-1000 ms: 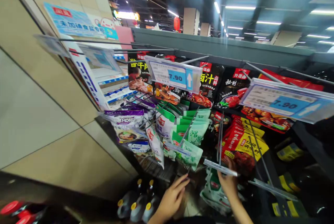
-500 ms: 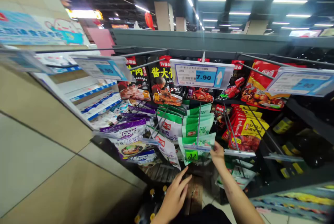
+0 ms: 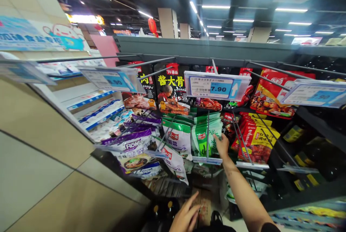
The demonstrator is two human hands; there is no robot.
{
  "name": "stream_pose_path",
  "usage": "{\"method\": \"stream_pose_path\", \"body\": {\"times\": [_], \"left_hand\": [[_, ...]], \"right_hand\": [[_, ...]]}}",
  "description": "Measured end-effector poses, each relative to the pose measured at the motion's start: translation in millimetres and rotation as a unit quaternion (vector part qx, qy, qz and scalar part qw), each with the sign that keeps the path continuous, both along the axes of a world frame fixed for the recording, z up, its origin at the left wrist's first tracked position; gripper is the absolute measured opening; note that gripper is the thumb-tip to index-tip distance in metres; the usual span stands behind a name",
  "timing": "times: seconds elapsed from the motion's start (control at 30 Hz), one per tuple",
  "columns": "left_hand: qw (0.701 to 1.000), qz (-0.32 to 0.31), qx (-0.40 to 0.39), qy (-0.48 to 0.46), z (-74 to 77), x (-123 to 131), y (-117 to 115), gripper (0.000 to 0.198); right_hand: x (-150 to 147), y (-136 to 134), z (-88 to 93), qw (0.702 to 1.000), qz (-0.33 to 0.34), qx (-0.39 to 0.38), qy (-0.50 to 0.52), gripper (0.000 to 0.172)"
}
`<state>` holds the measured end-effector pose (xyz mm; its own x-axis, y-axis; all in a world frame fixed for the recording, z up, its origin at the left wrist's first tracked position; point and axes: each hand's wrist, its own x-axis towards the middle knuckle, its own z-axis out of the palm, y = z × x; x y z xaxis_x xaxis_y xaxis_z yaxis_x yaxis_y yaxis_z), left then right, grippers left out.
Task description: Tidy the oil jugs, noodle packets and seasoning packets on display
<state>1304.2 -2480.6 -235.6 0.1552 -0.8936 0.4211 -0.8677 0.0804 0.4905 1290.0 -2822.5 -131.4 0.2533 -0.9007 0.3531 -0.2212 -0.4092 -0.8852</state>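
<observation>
Green and white food packets (image 3: 201, 140) hang in a row on a metal hook in the middle of the rack. My right hand (image 3: 222, 146) grips the right edge of the front packet, some way behind the clear tag holder (image 3: 207, 160) at the hook's end. Part of its fingers is hidden by the packet. Lower down, my left hand (image 3: 186, 215) holds nothing, its fingers apart, below the hanging goods. To the left of the green row hang white packets with green tops (image 3: 177, 138), one of them (image 3: 173, 161) tilted forward.
Purple and white packets (image 3: 135, 149) hang at the left, red and yellow ones (image 3: 258, 140) at the right. Hooks with price tags (image 3: 217, 87) stick out above. Dark bottles (image 3: 162, 210) and a brown carton (image 3: 204, 206) stand below. A tiled column (image 3: 48, 181) borders the left.
The green packets have moved back along their hook with my right hand, away from its front end. My left hand has dropped lower. The view has tilted slightly up.
</observation>
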Motion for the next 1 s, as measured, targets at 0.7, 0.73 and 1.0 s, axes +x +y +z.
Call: {"method": "stream_pose_path", "body": {"times": [0.7, 0.73, 1.0], "left_hand": [[0.993, 0.090, -0.029, 0.076, -15.5, 8, -42, 0.053], [0.992, 0.094, -0.025, 0.077, -16.0, 9, -41, 0.053], [0.992, 0.108, -0.018, 0.070, -17.6, 15, -28, 0.051]], "right_hand": [[54, 43, -24.6, 0.936, 0.077, -0.298, 0.169, 0.051], [60, 43, -21.7, 0.941, 0.077, -0.293, 0.148, 0.051], [89, 44, -5.4, 0.961, 0.070, -0.242, 0.115, 0.052]]}}
